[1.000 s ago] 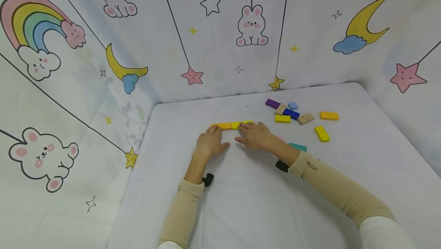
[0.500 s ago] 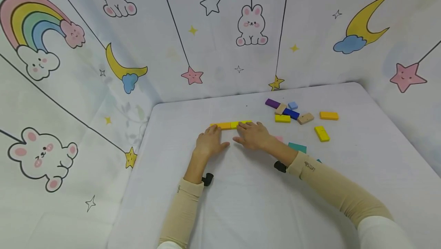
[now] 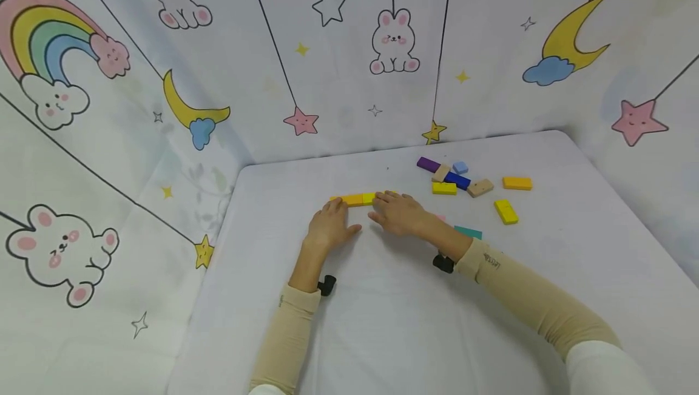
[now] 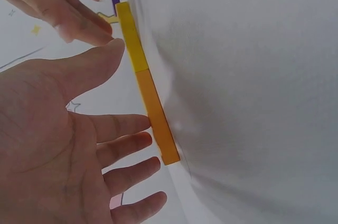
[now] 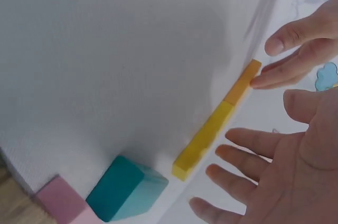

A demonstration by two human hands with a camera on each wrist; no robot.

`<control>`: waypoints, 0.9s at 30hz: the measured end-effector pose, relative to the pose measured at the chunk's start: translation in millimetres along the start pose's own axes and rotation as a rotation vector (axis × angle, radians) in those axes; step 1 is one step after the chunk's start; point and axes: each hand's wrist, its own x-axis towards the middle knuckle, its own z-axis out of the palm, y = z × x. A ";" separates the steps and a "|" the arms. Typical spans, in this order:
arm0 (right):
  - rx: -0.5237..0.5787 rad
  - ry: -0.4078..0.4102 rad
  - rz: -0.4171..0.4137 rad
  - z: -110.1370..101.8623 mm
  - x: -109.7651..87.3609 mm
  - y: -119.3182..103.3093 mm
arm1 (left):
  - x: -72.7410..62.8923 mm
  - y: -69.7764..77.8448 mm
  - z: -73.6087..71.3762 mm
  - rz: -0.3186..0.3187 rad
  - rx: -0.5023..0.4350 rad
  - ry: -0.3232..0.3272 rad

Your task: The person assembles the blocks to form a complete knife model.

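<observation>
An orange block [image 3: 352, 200] and a yellow block [image 3: 368, 199] lie end to end in a row on the white cloth. My left hand [image 3: 329, 225] is at the orange block, with its fingertips along the near side. In the left wrist view the index fingertip meets the orange block [image 4: 157, 118], and the thumb is extended toward the yellow block [image 4: 133, 39]. My right hand [image 3: 401, 213] reaches the yellow block from the right and covers part of it in the head view. Its fingers are spread beside the yellow block [image 5: 203, 142] in the right wrist view, gripping nothing.
Right of the row lie loose blocks: purple [image 3: 428, 164], dark blue [image 3: 457, 180], light blue [image 3: 460, 167], yellow [image 3: 444, 189], wooden [image 3: 480, 187] and orange [image 3: 516, 183]. A teal block [image 3: 468, 232] and a pink block [image 5: 63, 200] are by my right forearm.
The row and my right hand have slid very slightly left. The whole head view has also shifted a little. My left hand stays at the orange block.
</observation>
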 end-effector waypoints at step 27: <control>0.065 0.166 0.111 -1.3 -42.7 51.5 | 10.3 24.5 7.4 0.155 -0.022 -0.015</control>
